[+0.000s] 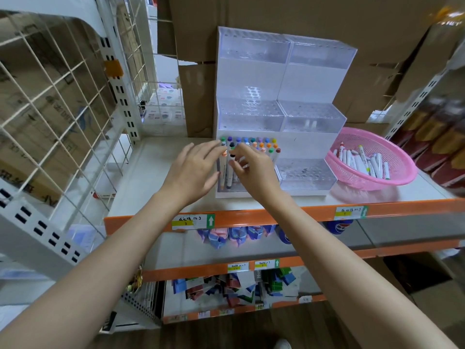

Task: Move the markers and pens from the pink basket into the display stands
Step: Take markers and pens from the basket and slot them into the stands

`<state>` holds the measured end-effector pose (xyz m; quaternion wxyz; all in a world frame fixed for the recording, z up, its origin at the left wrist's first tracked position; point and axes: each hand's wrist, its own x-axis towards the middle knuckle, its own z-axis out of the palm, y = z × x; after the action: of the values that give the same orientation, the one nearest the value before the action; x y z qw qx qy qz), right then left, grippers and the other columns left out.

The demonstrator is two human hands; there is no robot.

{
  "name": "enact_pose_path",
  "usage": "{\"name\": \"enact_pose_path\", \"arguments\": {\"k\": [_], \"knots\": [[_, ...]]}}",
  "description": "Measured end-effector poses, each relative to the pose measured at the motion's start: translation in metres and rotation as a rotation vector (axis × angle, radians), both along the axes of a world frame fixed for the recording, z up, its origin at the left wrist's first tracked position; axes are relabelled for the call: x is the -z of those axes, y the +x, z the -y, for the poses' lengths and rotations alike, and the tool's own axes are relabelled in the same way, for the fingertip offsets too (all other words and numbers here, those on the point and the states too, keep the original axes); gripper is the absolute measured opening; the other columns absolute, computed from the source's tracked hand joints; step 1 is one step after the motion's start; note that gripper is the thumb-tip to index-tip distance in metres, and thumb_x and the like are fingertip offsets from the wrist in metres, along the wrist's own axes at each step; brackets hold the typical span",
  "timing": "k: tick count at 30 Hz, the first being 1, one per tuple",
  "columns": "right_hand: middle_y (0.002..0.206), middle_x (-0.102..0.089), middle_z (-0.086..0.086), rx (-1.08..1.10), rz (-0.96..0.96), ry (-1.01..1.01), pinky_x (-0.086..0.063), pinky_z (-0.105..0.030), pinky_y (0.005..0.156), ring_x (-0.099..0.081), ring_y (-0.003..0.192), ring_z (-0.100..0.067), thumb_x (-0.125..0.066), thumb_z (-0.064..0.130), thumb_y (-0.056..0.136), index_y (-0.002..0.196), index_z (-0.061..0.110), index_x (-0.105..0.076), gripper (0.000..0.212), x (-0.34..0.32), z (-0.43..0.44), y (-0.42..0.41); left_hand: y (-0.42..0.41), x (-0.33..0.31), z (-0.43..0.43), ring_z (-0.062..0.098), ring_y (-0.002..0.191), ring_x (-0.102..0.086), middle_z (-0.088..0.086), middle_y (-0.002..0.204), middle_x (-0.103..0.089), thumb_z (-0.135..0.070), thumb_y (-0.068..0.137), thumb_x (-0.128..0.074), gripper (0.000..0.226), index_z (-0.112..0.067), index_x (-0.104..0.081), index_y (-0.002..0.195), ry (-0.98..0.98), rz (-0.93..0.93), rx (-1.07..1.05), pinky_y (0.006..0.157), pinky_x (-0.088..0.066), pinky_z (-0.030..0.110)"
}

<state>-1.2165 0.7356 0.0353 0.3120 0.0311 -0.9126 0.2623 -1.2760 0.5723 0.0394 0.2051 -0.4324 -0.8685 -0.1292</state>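
I have both hands at the lowest tier of the left of the two display stands [254, 71]. My right hand [254, 167] pinches the black-capped marker [230, 172] near its top with thumb and fingertips. Holding it there, I judge, lets me keep it upright and steer its foot into a hole. My left hand [193, 170] is released, fingers straight and spread, just to the left of that marker. Its fingertips are by the orange-capped marker [222, 170] beside it, probably to steady the row; I cannot tell whether they touch.

Just beyond my fingertips stand the seated markers [259, 144], caps up and packed close, so the tier looks nearly full. The tiers above my hands and the whole right stand look nearly bare.

The pink basket [402, 170] sits on the shelf [156, 177] well off to the right of my right hand, past the right stand. The loose markers [362, 162] lie heaped in it, so plenty remains to move.
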Motion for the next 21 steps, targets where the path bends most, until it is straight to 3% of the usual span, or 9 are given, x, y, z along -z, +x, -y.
{"name": "enact_pose_path", "arguments": {"k": [6, 11, 14, 18, 21], "knots": [[0.095, -0.065, -0.008, -0.023, 0.015, 0.039, -0.055, -0.043, 0.069, -0.062, 0.083, -0.025, -0.067, 0.013, 0.087, 0.106, 0.008, -0.065, 0.02, -0.004, -0.007, 0.003, 0.0, -0.007, 0.001, 0.024, 0.129, -0.046, 0.007, 0.141, -0.047, -0.025, 0.083, -0.066, 0.059, -0.012, -0.046, 0.138, -0.007, 0.013, 0.002, 0.109, -0.031, 0.044], [0.102, -0.062, -0.007, 0.003, -0.128, 0.102, -0.051, -0.035, 0.071, -0.059, 0.091, -0.023, -0.066, 0.016, 0.088, 0.108, 0.011, -0.067, 0.021, -0.015, -0.023, 0.01, 0.002, -0.026, -0.015, 0.025, 0.126, -0.048, 0.009, 0.137, -0.051, -0.032, 0.083, -0.066, 0.061, -0.011, -0.046, 0.136, 0.048, -0.002, 0.037, 0.105, -0.036, 0.041], [0.11, -0.059, -0.005, 0.07, -0.051, 0.168, -0.053, -0.039, 0.069, -0.057, 0.098, -0.025, -0.065, 0.027, 0.088, 0.116, 0.017, -0.064, 0.029, -0.018, -0.043, 0.015, 0.007, -0.037, -0.034, 0.025, 0.125, -0.049, 0.009, 0.135, -0.052, -0.036, 0.084, -0.065, 0.061, -0.01, -0.046, 0.137, 0.055, -0.011, 0.066, 0.104, -0.037, 0.041], [0.122, -0.057, -0.007, 0.166, 0.043, 0.198, -0.049, -0.043, 0.087, -0.054, 0.111, -0.028, -0.066, 0.032, 0.086, 0.125, 0.018, -0.06, 0.042, -0.017, -0.077, 0.031, 0.016, -0.042, -0.069, 0.025, 0.126, -0.046, 0.007, 0.137, -0.048, -0.044, 0.087, -0.058, 0.065, -0.011, -0.042, 0.139, -0.004, -0.016, 0.108, 0.103, -0.034, 0.037], [0.13, -0.055, -0.011, 0.23, 0.11, 0.189, -0.046, -0.041, 0.092, -0.051, 0.12, -0.03, -0.067, 0.033, 0.086, 0.128, 0.018, -0.058, 0.046, -0.017, -0.106, 0.048, 0.024, -0.042, -0.101, 0.025, 0.128, -0.043, 0.007, 0.139, -0.045, -0.048, 0.087, -0.055, 0.065, -0.014, -0.039, 0.141, -0.041, 0.013, 0.151, 0.104, -0.033, 0.037]]}}
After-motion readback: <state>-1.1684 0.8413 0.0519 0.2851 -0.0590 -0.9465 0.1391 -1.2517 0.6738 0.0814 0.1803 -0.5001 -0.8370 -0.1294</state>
